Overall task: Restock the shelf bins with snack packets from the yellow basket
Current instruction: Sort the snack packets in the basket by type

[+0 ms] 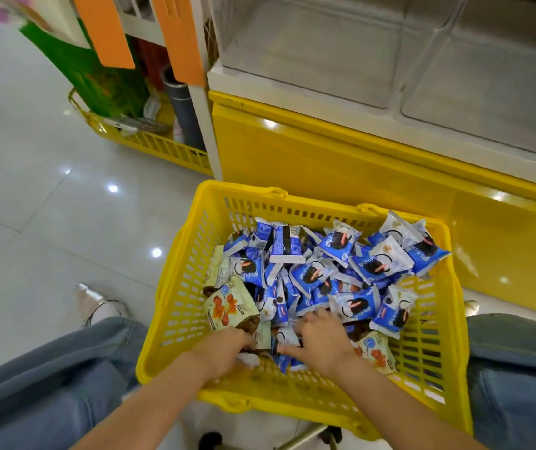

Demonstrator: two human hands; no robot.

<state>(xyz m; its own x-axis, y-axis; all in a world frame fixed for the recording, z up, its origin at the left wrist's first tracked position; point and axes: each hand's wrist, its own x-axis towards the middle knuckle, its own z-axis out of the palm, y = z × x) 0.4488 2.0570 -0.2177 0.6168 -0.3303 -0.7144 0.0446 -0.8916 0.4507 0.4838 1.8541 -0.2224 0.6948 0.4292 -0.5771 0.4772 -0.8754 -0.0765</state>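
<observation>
Basket [175, 287] between person's legs: left leg [49, 368], right leg [516, 368]. Snack packets [325, 271] heaped in it. Both hands in pile at near side, left hand [227, 349] just beside right hand [318, 336]. Shelf bins [308, 60] behind and above basket, on cabinet base [325, 164]. Second basket [162, 147] on floor [32, 190], far left, behind.

Glossy pale tiled floor [32, 206] spreads left of the fingers [317, 318], dotted with bright light reflections [113, 189]. Beyond the fingers stands a yellow cabinet front [341, 164] — a white post [206, 125] at its left edge — with orange tags [104, 30] hanging farther off.
</observation>
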